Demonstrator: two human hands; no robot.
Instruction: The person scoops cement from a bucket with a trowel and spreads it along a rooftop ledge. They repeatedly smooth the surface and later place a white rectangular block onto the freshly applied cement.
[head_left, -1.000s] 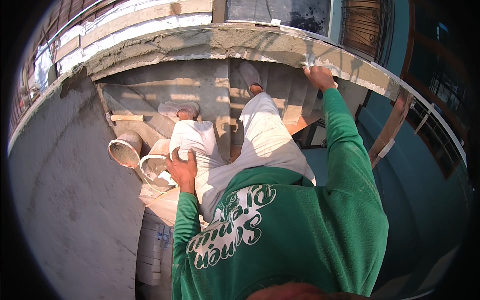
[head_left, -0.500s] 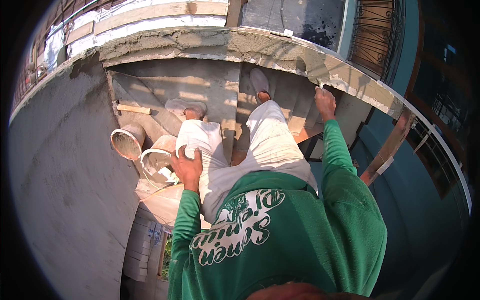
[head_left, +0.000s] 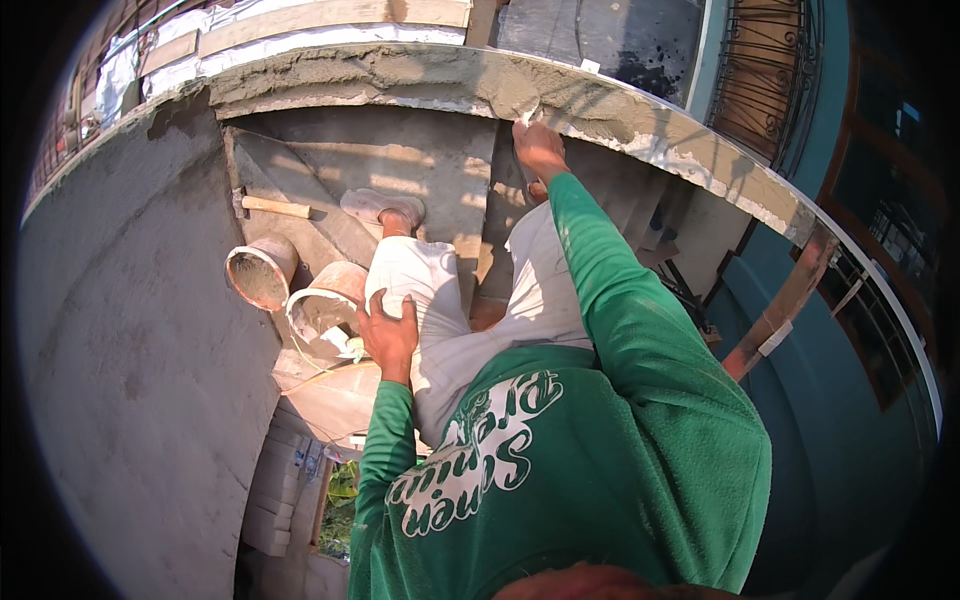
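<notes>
Wet grey mortar (head_left: 400, 78) coats the top of a low curved wall ahead of me. My right hand (head_left: 541, 148) is closed round a small trowel (head_left: 527, 116), its pale tip against the mortar's near edge; most of the tool is hidden by the fingers. On my left thigh rests my left hand (head_left: 389, 338), fingers spread and holding nothing. Just left of it, a bucket (head_left: 340, 280) contains grey mortar and some pale pieces. A second bucket (head_left: 272, 252) tilts beside it, with mortar inside.
A wooden-handled hammer (head_left: 277, 207) lies beyond the buckets, near the tall grey wall (head_left: 140, 330) on my left. A slanted wooden post (head_left: 780, 300) stands under the wall top at right. Beyond it is a blue-green wall (head_left: 800, 370).
My right hand has moved left along the wall top with the trowel, to near the middle. My left hand stays on my thigh.
</notes>
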